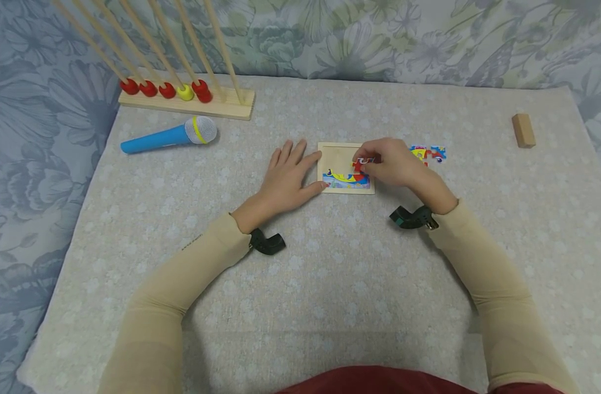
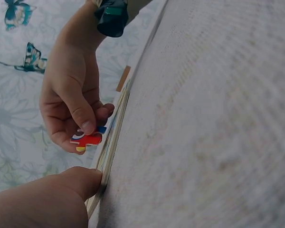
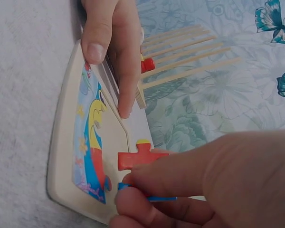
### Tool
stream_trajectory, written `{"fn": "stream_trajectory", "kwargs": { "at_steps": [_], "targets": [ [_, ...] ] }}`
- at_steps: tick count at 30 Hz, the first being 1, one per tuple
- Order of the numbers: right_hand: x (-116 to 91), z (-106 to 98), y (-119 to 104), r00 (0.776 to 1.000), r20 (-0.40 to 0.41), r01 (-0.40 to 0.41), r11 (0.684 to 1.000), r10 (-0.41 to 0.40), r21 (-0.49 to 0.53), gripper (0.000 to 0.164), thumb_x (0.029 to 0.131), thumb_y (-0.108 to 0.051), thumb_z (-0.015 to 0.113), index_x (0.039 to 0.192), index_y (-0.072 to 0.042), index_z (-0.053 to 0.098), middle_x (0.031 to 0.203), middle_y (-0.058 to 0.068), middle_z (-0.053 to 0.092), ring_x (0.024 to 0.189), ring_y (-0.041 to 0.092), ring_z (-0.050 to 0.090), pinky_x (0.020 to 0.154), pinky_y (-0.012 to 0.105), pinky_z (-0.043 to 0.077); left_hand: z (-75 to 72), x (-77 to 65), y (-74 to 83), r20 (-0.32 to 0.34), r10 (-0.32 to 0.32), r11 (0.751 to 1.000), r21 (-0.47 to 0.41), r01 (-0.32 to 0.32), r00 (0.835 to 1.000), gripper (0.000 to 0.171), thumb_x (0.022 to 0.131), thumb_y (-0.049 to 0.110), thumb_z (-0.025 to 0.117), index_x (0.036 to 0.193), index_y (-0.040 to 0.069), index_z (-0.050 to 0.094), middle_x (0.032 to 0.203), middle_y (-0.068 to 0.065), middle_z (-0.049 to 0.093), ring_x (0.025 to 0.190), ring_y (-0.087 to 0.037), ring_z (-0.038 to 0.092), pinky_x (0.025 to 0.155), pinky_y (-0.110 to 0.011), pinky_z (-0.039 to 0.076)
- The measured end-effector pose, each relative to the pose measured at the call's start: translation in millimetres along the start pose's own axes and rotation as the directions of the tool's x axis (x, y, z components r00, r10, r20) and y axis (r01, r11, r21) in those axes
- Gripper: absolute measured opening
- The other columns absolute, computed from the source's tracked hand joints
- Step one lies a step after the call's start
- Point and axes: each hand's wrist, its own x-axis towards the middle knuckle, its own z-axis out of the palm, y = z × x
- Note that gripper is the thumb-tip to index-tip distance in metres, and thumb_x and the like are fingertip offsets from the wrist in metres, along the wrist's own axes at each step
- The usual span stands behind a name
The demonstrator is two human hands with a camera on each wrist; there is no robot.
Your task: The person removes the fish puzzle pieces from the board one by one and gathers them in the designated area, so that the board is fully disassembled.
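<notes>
Between fingers of the right hand (image 1: pixel 391 163): one mostly red puzzle piece (image 3: pixel 143 154), pinched over the wooden tray (image 1: pixel 337 155). At the tray's left edge: left hand (image 1: pixel 284 179), fingers straight, touching. Outward, on the surface (image 1: pixel 330 279): loose pieces (image 1: pixel 439 152), blue microphone (image 1: pixel 157 138).

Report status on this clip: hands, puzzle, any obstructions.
Right hand pinching red jigsaw piece over wooden puzzle tray. Left hand touching tray's left rim. Lower part filled, upper part bare. Nothing visible in the way.

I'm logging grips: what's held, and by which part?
The right hand pinches a red puzzle piece by the side opposite its yellow-tipped tab; the left hand touches the wooden tray.
</notes>
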Motion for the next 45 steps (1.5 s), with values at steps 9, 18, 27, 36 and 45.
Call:
{"fn": "stream_trajectory", "kwargs": {
  "at_steps": [9, 18, 27, 36, 45],
  "targets": [
    [1, -1, 2, 0.998, -0.052, -0.028, 0.999, 0.026, -0.035, 0.024, 0.092, -0.007, 0.067, 0.115, -0.006, 0.074, 0.101, 0.016, 0.072, 0.081, 0.026, 0.056, 0.066, 0.030, 0.042, -0.7, 0.4, 1.0, 0.011, -0.004, 1.000, -0.002, 0.004, 1.000, 0.072, 0.098, 0.050, 0.058, 0.159, 0.018, 0.038, 0.171, -0.018, 0.017, 0.160, -0.041, 0.002, 0.127, -0.061, 0.003],
    [-6, -9, 5, 0.993, -0.103, -0.057, 0.997, 0.052, -0.051, 0.027, 0.093, -0.008, 0.059, 0.115, -0.005, 0.074, 0.108, 0.018, 0.073, 0.086, 0.029, 0.058, 0.070, 0.032, 0.045, -0.4, 0.0, 2.0, 0.009, 0.002, 1.000, -0.004, -0.002, 1.000, 0.072, 0.098, 0.050, 0.058, 0.159, 0.017, 0.038, 0.171, -0.019, 0.017, 0.160, -0.042, 0.002, 0.127, -0.061, 0.003],
    [-38, -45, 37, 0.974, -0.183, -0.140, 0.990, 0.135, -0.010, 0.030, 0.099, -0.011, 0.053, 0.120, -0.003, 0.072, 0.110, 0.021, 0.071, 0.086, 0.024, 0.056, 0.070, 0.029, 0.043, 1.6, -0.3, 3.2, 0.020, 0.003, 1.000, -0.010, -0.003, 1.000, 0.072, 0.098, 0.051, 0.058, 0.159, 0.018, 0.038, 0.171, -0.018, 0.016, 0.160, -0.042, 0.002, 0.127, -0.061, 0.003],
    [-70, -59, 94, 0.969, -0.113, -0.230, 0.969, 0.220, -0.089, 0.033, 0.104, -0.018, 0.050, 0.127, 0.000, 0.063, 0.095, 0.019, 0.061, 0.079, 0.027, 0.052, 0.062, 0.034, 0.041, 1.6, -0.3, 1.3, 0.011, 0.009, 1.000, 0.000, -0.009, 1.000, 0.072, 0.098, 0.052, 0.057, 0.159, 0.018, 0.038, 0.171, -0.019, 0.016, 0.160, -0.042, 0.003, 0.127, -0.061, 0.003],
    [-81, -62, 113, 0.976, -0.115, -0.193, 0.980, 0.186, -0.049, 0.026, 0.102, -0.014, 0.054, 0.123, -0.004, 0.066, 0.078, 0.006, 0.056, 0.067, 0.016, 0.047, 0.058, 0.027, 0.039, 0.6, -0.8, 0.2, 0.013, 0.000, 1.000, -0.008, 0.000, 1.000, 0.072, 0.098, 0.051, 0.058, 0.159, 0.018, 0.038, 0.171, -0.018, 0.016, 0.160, -0.041, 0.002, 0.127, -0.061, 0.003]
  ]
}}
